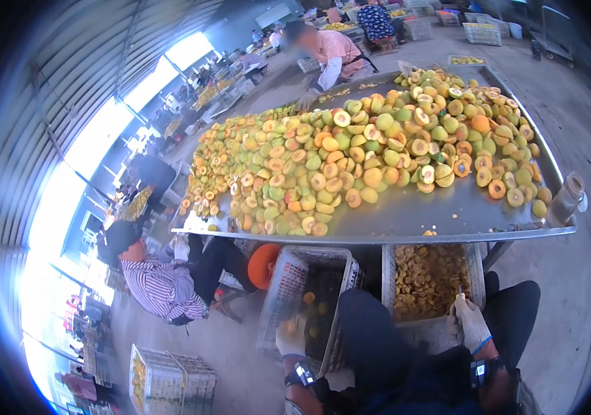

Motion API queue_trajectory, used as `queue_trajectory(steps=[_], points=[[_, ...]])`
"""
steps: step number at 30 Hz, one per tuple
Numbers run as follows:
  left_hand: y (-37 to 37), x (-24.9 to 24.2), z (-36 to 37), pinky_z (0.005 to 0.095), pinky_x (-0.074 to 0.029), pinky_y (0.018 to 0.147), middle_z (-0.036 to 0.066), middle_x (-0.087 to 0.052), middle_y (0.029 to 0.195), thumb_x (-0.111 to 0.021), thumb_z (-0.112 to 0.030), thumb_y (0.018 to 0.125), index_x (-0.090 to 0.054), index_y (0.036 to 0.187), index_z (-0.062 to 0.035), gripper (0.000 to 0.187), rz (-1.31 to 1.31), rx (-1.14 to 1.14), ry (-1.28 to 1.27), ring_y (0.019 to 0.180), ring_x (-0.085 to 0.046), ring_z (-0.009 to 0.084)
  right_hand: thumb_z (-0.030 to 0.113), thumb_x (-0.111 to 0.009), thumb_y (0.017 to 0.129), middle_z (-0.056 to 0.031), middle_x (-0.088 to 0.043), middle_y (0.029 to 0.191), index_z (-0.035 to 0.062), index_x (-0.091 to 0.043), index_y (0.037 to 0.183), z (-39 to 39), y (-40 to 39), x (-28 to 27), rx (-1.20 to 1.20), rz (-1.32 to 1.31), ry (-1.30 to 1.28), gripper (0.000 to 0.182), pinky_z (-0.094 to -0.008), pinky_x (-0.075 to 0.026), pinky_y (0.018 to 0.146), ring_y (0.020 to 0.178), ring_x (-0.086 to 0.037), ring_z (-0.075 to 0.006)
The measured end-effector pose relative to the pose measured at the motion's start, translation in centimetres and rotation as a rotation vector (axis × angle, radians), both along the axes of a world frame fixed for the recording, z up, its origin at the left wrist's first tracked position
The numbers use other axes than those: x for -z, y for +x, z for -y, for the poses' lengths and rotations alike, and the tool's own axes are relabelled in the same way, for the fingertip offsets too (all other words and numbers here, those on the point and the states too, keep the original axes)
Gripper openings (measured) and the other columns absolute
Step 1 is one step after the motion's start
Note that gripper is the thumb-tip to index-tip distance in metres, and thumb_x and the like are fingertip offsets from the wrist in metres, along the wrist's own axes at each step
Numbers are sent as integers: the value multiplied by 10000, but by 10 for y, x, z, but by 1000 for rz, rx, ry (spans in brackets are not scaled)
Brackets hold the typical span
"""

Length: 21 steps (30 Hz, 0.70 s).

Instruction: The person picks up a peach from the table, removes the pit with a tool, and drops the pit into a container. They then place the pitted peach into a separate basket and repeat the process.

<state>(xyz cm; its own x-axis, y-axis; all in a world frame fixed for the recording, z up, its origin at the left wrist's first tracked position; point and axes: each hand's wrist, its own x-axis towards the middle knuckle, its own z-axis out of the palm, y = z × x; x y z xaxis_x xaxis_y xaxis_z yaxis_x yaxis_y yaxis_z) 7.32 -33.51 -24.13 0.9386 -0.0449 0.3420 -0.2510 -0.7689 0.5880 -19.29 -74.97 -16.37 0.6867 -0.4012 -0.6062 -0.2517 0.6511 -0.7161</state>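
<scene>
My left hand (291, 337), in a pale work glove, is over the near left side of a grey plastic crate (288, 271). Motion smears its fingers. A few fruit pieces (309, 298) show inside that dark crate. Gloved as well, my right hand (472, 324) is closed at the near right corner of a second crate (387, 280). A thin tip shows above its fingers, but I cannot make out the tool. Brown-yellow pits or fruit scraps (428, 280) fill this crate. Above both crates, halved yellow-green, apricot-like fruit (309, 162) is heaped on a metal table (406, 214).
A translucent bottle-like container (566, 197) is at the table's right corner. Across the table a person in a pink shirt (337, 52) reaches toward the fruit. A person in a striped shirt (164, 287) sits at left, near an orange round object (263, 265). Stacked crates (174, 380) stand lower left.
</scene>
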Motion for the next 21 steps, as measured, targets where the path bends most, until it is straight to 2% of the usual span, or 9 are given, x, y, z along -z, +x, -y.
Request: queue_trajectory(steps=[2,3,5,6,10,12,14,16,21], points=[[16,-77,64,423,-511,581,157,-698,876,-574,-326,1036,-657,1075,-69,272,-667,-54,-1728,622,-628,305,461,-521,1083,7,-528,615,144,-540,885,-4,6,-6,-26,-23,-58,375,-274,-406,378,428,-495,-112],[12,-120,88,344,-451,497,142,-709,891,-482,-278,1076,-594,1228,-84,270,-834,26,-1566,583,-596,223,466,-506,1085,5,-531,627,132,-540,892,-7,9,-9,-30,-37,-77,388,-262,-391,376,428,-495,-106],[-1,-132,137,276,-380,419,156,-732,956,-483,-288,1074,-548,1334,-101,327,-439,267,-1112,505,-540,172,471,-491,1087,4,-534,639,119,-540,898,-9,10,-12,-29,-62,-93,402,-250,-376,374,429,-495,-100],[-13,-170,167,249,-371,421,153,-731,948,-500,-280,1063,-549,1348,-104,339,-667,168,-1468,509,-540,159,480,-488,1087,5,-538,648,121,-545,903,-9,11,-11,-52,-23,-111,407,-248,-380,378,433,-498,-97],[-35,-177,222,255,-429,500,152,-703,1072,-556,-248,1036,-536,1392,-73,398,-859,458,-1442,618,-579,163,438,-488,1083,10,-555,672,114,-552,924,-8,11,-37,-102,-9,-202,367,-240,-387,393,452,-512,-84],[-46,-168,245,306,-491,623,143,-673,1149,-613,-228,1004,-538,1412,-56,449,-842,715,-1485,720,-604,189,386,-503,1073,18,-554,678,102,-553,935,-4,8,-55,-170,6,-303,319,-240,-394,403,471,-521,-78],[-64,-166,263,307,-483,664,149,-660,1171,-618,-192,999,-538,1420,-56,449,-928,732,-1562,791,-607,189,341,-542,1054,24,-541,681,74,-583,996,-1,3,-72,-233,12,-395,276,-231,-409,432,506,-524,-57],[-76,-158,273,326,-524,787,172,-631,1224,-630,-156,994,-516,1450,-32,486,-986,803,-1670,965,-630,235,325,-579,1037,4,-596,725,19,-623,1043,1,2,-77,-225,61,-472,309,-293,-451,529,568,-558,-111],[-88,-133,285,438,-579,956,188,-631,1229,-579,-145,1031,-527,1434,-13,427,-1192,923,-1825,1096,-646,326,317,-633,1013,-74,-673,759,-25,-637,1047,-1,5,-92,-199,132,-581,343,-380,-485,623,648,-614,-190]])
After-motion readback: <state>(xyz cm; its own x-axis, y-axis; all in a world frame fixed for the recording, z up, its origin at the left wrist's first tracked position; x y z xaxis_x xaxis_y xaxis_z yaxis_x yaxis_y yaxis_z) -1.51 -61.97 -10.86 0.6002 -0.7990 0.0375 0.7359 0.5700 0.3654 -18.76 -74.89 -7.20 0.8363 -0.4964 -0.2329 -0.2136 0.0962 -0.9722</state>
